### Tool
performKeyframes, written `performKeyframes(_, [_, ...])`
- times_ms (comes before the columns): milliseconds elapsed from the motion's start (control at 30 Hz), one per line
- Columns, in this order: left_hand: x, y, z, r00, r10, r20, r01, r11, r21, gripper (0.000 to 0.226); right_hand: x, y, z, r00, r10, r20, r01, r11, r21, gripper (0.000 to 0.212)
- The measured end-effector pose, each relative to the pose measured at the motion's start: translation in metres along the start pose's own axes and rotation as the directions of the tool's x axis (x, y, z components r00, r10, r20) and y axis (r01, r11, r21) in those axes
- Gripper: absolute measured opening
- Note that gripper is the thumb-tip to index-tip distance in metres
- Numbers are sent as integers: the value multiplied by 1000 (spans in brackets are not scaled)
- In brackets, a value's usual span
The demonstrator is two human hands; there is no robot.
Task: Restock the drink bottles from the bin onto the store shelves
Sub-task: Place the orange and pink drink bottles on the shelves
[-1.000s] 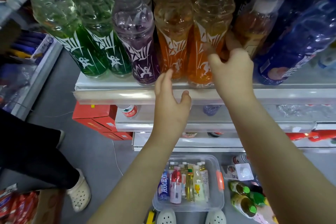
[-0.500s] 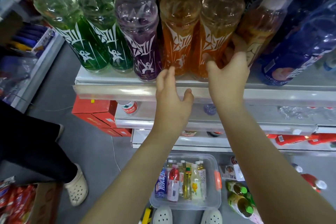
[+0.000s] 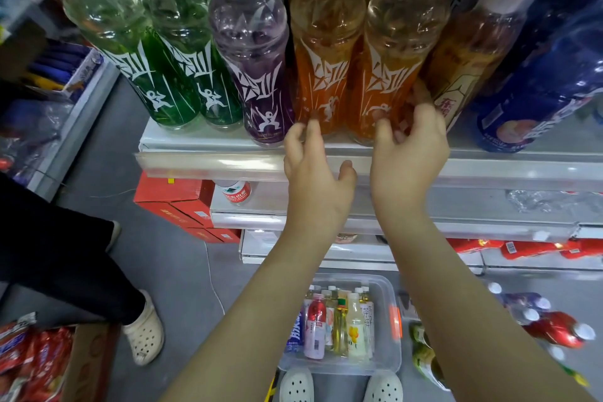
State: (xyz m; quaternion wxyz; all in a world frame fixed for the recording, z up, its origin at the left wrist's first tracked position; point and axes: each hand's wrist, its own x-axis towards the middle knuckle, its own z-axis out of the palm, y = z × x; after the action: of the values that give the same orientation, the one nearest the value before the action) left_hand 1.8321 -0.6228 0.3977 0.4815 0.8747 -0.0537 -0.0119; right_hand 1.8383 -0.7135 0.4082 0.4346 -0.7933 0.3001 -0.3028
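My right hand [image 3: 411, 153] grips the orange bottle [image 3: 388, 75] low down at the shelf [image 3: 195, 142] edge. My left hand [image 3: 315, 173] is relaxed, fingertips touching its twin [image 3: 321, 75]. The bin [image 3: 393, 361] on the floor holds several bottles, so plenty remains.

I see both forearms bare to the frame's edge, the left forearm [image 3: 267, 303] and right forearm [image 3: 450, 303] alike, and the left hand [image 3: 313, 179] and right hand [image 3: 408, 166] bare too. On the feet, pale clogs: left clog [image 3: 297, 385], right clog [image 3: 383, 387], toes dotted with round holes.
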Motion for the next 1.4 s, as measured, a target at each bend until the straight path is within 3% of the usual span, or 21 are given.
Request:
performKeyframes(300, [-1,1,8,999,-28,-33,28,999,16,72,-5,1,10,998,-19,-68,22,999,39,22])
performKeyframes(433, [-4,2,7,999,-46,-21,46,999,-11,70,0,7,5,999,-36,-6,36,999,30,23])
performKeyframes(500, [-5,0,4,998,-50,-28,46,991,-128,66,0,11,-4,998,-34,59,28,994,106,26])
performKeyframes(633, [-18,-9,-11,996,-84,-42,61,920,-387,56,-18,21,-35,987,22,159,-84,915,394,46])
performKeyframes(733, [-37,-22,-20,996,-86,24,88,884,-460,48,-39,38,-51,972,52,231,-155,877,454,43])
performKeyframes(900, [-60,-58,-22,967,-198,163,252,842,-478,42,-77,66,-54,925,156,346,-312,833,458,43])
performKeyframes(1133, [-101,-104,-9,863,-354,360,496,730,-470,42,-119,109,-44,836,341,429,-522,732,437,38])
performKeyframes(1200, [-118,-119,-3,822,-406,400,563,687,-459,38,-135,126,-44,785,405,469,-592,714,374,40])
performKeyframes(1300, [-143,-148,4,716,-530,454,697,578,-423,26,-160,156,-49,697,513,500,-688,674,268,28])
performKeyframes(1400, [-167,-174,8,634,-614,470,774,504,-384,19,-182,186,-57,590,609,530,-777,607,167,34])
